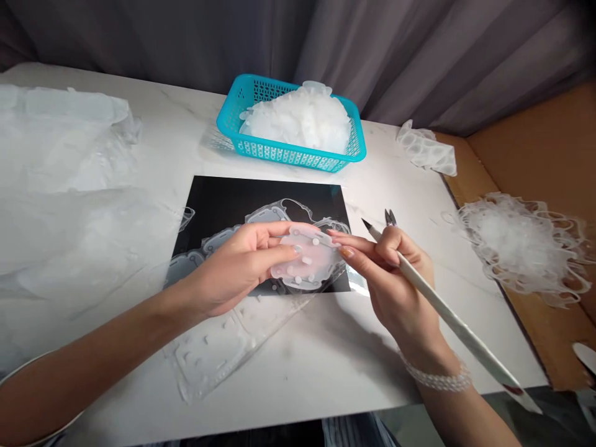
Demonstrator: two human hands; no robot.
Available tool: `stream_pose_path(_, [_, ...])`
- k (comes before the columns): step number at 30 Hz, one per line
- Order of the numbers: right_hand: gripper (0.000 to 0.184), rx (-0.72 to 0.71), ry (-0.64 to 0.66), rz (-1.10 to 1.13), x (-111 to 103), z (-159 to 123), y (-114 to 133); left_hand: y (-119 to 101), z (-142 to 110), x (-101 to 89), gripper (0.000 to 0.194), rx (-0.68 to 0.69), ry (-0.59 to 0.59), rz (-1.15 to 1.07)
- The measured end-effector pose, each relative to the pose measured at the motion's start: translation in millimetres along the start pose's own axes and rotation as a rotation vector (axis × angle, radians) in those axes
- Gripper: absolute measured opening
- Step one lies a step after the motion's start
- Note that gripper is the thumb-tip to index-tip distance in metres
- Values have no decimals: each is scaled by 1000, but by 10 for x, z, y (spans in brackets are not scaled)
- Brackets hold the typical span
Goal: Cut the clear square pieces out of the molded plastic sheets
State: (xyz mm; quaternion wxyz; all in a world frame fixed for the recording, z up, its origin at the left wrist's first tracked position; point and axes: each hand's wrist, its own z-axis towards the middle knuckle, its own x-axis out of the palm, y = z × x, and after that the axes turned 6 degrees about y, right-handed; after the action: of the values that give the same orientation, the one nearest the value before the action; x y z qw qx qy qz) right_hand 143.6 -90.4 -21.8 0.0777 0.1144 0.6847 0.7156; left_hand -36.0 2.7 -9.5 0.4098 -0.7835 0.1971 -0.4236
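My left hand [237, 267] pinches a translucent, frosted plastic piece [307, 257] with small round and oblong studs, thumb on top. My right hand [400, 279] has its thumb and fingertips at the right edge of this piece. It also grips a long white-handled tool [447, 316] with a dark pointed tip; its exact kind is unclear. Another dark, forked tip shows above the curled fingers. Beneath the hands, a clear moulded sheet [209, 347] with similar shapes lies partly over a black mat [233, 195], extending onto the white table.
Behind the mat stands a turquoise basket [284, 158] heaped with translucent pieces. Clear plastic sheets [60, 143] are piled at left. To the right lie looped plastic scraps [521, 242] above an open cardboard box [535, 149], and a small patterned sheet [428, 149]. A grey curtain [186, 43] hangs behind.
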Motion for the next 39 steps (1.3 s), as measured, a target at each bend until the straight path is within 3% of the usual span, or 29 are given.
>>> stream_pose_path(4, [41,-23,-44,-96,-23,-13,0,-39,1,-8,27,-12,28,-93])
stream_pose_path(7, [38,-221,-29,-296,-23,-49,13,-49,8,-20,28,-15,-4,-111])
stream_pose_path(11, [38,-543,313,-540,15,-82,-40,-30,24,-37,26,-2,-16,-153])
stream_pose_path(14, [29,-578,436,-669,55,-109,-127,-6,35,-50,26,-9,-100,-183])
stream_pose_path(16, [32,-505,330,-648,61,-129,-163,4,38,-59,28,-32,-148,-197])
stream_pose_path(18, [38,-362,119,-551,44,-126,-156,4,35,-70,34,-54,-159,-179])
stream_pose_path(21, [47,-102,-46,-244,-2,-59,-90,-6,24,-88,45,-74,-169,-78])
stream_pose_path(24, [50,46,-17,47,-27,23,-36,-13,15,-93,41,-102,-119,21])
stream_pose_path(29, [48,130,-11,213,-17,40,-39,-5,15,-96,16,-91,-80,98])
stream_pose_path(39, [47,213,-56,312,-41,31,-92,25,37,-116,23,-123,-148,171])
